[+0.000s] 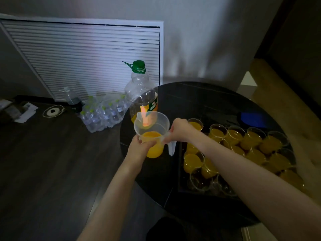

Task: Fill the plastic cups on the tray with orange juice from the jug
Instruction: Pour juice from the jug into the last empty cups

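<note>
A clear plastic jug (152,126), about a third full of orange juice, is held upright above the left edge of the round black table (208,98). My left hand (140,146) grips its lower body from the near side. My right hand (178,130) holds its handle on the right. To the right lies a dark tray (180,171) packed with several clear plastic cups. Most cups (251,140) hold juice. A few cups (199,182) at the tray's near left corner look empty.
A large juice bottle (141,94) with a green cap stands on the table behind the jug, nearly empty. A blue object (251,119) lies beyond the tray. On the dark floor at left are a pack of water bottles (102,113), a big empty bottle (71,97) and papers.
</note>
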